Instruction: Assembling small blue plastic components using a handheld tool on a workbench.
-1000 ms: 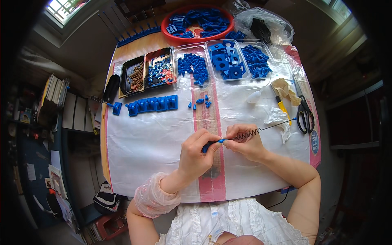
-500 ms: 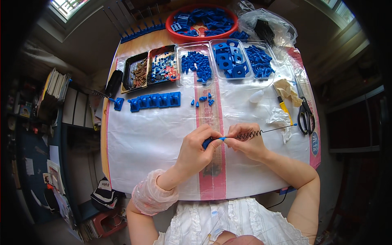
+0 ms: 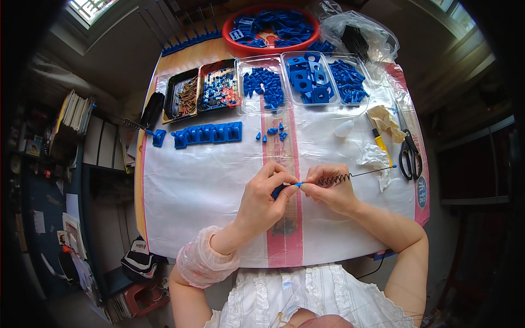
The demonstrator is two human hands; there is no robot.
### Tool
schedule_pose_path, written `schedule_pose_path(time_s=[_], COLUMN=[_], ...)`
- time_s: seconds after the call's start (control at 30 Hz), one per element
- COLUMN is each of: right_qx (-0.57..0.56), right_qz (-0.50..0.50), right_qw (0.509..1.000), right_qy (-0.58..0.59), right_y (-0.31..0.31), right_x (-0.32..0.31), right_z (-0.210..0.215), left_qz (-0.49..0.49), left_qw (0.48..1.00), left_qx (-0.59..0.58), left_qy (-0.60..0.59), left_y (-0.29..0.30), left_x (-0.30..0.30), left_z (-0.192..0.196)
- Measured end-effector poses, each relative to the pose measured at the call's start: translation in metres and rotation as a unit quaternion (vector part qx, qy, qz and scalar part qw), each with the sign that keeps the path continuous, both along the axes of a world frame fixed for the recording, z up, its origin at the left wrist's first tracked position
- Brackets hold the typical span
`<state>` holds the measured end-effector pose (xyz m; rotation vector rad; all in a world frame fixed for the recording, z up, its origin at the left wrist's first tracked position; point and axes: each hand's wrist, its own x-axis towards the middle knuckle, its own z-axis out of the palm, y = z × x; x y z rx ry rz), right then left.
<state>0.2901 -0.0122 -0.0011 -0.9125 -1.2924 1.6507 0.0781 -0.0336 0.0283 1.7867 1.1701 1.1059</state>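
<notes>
- The left hand [image 3: 261, 199] was closed around a small blue part [image 3: 280, 189], with its fingertips pinched at the part's right end.
- The right hand [image 3: 331, 189] was closed in a pinch on the left end of a dark coiled spring [image 3: 333, 179], touching the blue part.
- The spring sat on a thin rod [image 3: 372, 173] that ran rightward and slightly upward, ending in a blue tip near a crumpled white tissue [image 3: 374, 157].
- Both hands were held just above the counter [image 3: 197, 191], near the middle of its white cover and over the red stripe.
- A row of blue blocks [image 3: 208, 133] lay well apart to the upper left.
- Clear trays of blue parts [image 3: 306, 82] stood along the far edge.
- Black scissors [image 3: 407, 156] lay at the right edge.
</notes>
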Motion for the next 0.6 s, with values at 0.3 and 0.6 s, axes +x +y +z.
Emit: schedule_pose_path(time_s=[0.3,0.6], right_qx=[-0.003,-0.021], right_qz=[-0.008,-0.005], right_qw=[1.0,1.0], right_qy=[-0.008,-0.006], right_y=[0.0,0.0024], right_x=[0.0005,-0.0012], right_z=[-0.0013,-0.0009], left_qz=[-0.008,0.005], left_qw=[0.999,0.998], left_qx=[-0.028,-0.051], left_qy=[0.014,-0.024], left_y=[0.0004,-0.0023], left_x=[-0.0004,0.0015], left_z=[0.0016,0.0005])
